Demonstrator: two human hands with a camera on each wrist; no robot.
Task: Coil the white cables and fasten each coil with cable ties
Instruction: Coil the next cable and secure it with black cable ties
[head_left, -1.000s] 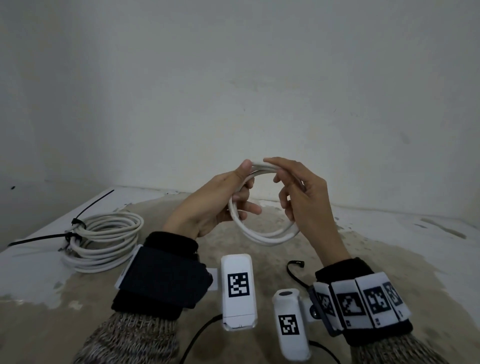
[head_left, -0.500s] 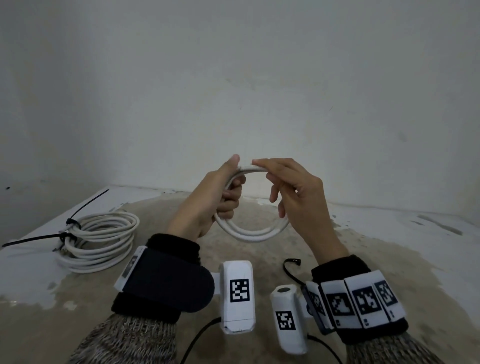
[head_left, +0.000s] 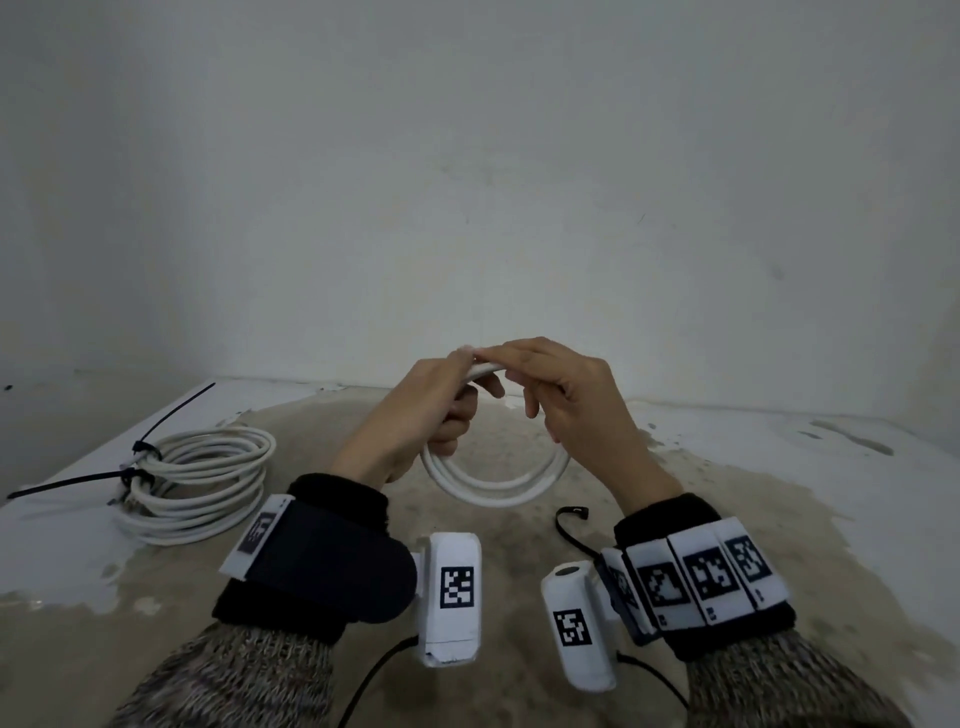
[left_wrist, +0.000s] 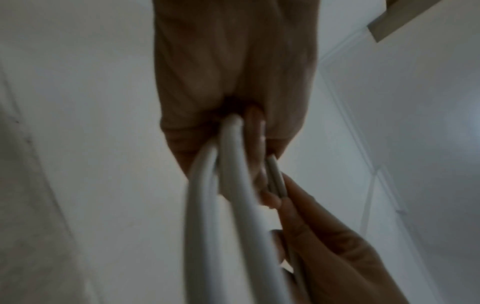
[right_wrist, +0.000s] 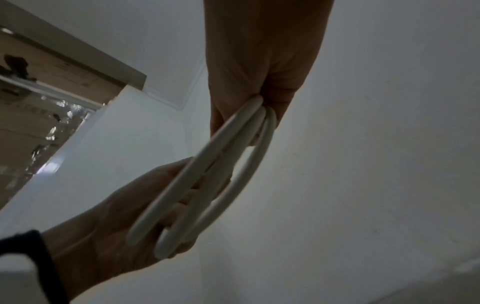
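Observation:
A small coil of white cable (head_left: 493, 486) hangs in the air above the table, held by both hands at its top. My left hand (head_left: 441, 400) grips the coil's left side, fingers curled round the loops (left_wrist: 233, 164), thumb on top. My right hand (head_left: 550, 379) pinches the top of the coil (right_wrist: 249, 123) from the right, its fingertips meeting the left thumb. A larger white cable coil (head_left: 202, 478) lies on the table at the left, bound with two black cable ties (head_left: 130, 462). One loose black cable tie (head_left: 569, 525) lies on the table below the held coil.
The table (head_left: 779, 519) is stained beige in the middle and white at its edges, and stands against a plain white wall (head_left: 467, 208). Wrist cameras with coded markers sit on both forearms near the bottom of the head view.
Both hands have drawn closer together at the coil's top; the right fingers now lie over the cable against the left thumb. The coil sits slightly lower and to the left.

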